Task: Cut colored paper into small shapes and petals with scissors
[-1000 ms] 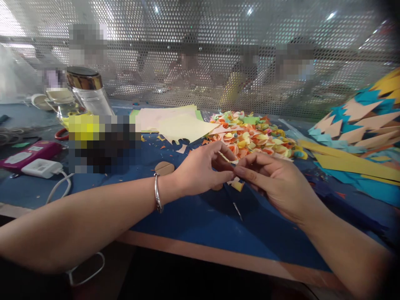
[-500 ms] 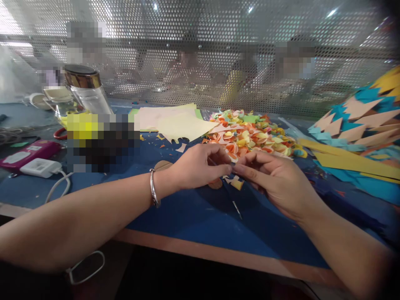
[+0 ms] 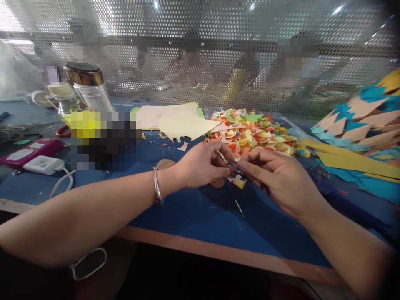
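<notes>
My left hand (image 3: 203, 166) and my right hand (image 3: 278, 181) meet fingertip to fingertip above the blue table (image 3: 193, 214). Both pinch a small thin object between them; it is too small to name. My left wrist wears a silver bangle (image 3: 157, 191). Small paper scraps (image 3: 238, 182) lie just beneath the fingers. A thin sliver (image 3: 239, 208) lies on the table nearer to me. Right behind the hands sits a pile of folded paper pieces (image 3: 253, 135) in orange, yellow, pink and green.
Pale paper sheets (image 3: 175, 121) lie behind left. A glass jar with a gold lid (image 3: 89, 89), a pink device (image 3: 29, 150) and a white charger with cable (image 3: 45, 164) are at left. Cut yellow, blue and tan paper (image 3: 359, 133) fills the right. A perforated metal screen (image 3: 200, 50) backs the table.
Both hands have stayed together with only slight finger movement; the view shifted a little.
</notes>
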`<state>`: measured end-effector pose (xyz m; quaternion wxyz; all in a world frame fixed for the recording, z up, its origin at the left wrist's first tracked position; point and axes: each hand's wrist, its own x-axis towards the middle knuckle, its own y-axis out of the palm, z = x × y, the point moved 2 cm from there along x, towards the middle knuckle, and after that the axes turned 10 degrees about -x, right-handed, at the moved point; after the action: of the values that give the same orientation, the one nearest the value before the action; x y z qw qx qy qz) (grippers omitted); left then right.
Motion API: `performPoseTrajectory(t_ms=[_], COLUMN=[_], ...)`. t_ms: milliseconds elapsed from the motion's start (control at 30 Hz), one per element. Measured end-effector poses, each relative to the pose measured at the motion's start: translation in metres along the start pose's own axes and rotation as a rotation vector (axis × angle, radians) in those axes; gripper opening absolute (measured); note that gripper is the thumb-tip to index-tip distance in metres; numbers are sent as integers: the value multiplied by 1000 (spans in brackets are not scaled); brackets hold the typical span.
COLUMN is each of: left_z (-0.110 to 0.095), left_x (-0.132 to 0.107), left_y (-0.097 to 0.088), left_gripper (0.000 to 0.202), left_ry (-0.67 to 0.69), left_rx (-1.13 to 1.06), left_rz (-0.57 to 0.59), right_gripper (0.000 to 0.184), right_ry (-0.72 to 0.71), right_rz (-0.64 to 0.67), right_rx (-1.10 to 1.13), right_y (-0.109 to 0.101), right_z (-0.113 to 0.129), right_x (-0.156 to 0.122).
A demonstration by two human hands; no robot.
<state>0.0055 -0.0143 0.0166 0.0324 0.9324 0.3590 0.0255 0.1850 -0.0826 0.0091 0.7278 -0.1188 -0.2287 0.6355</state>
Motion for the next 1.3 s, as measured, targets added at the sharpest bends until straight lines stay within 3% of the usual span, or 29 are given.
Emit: performPoseTrajectory(t_ms=[133,233,300,400,533,633,800,933,1033,1300], left_z=[-6,-10,-9,-6,-1,-1,-5,-5,-5,-3], left_x=[4,6,5,2,-1,0,3,3,3,6], left_y=[-16,-23,-21,-12,-7,-13,-23,-22,-21,-22], left_gripper=[22,18,16,17,19,21,20,18,19,13], left_ry=[72,54,-50,-199,-240,-247,-145,-109,-91,9], left_rx=[10,-115,-228,-344,-356,-286,-145,-121,-126,-227], left_rz=[-227,-343,-318,-164,-51,-98,-186,-236,-256,-347], right_gripper=[35,35,37,41,40,35,36,22,13,14], right_ry=[-57,-88,-102,-113,-133,-175,-242,-314,-270,-81], right_rz=[-68,-87,-85,-28,137,179,191,192,203,163], right_rx=[-136,-218,-262,-344,-405,-455,-554,-726,-783,-933], right_y=[-4,-6,-7,-6,0,2,3,4,5,8], right_z=[1,0,-3,-7,-8,-7,-1,1,-2,2], right_x=[0,0,1,2,1,-1,-3,-4,-3,2])
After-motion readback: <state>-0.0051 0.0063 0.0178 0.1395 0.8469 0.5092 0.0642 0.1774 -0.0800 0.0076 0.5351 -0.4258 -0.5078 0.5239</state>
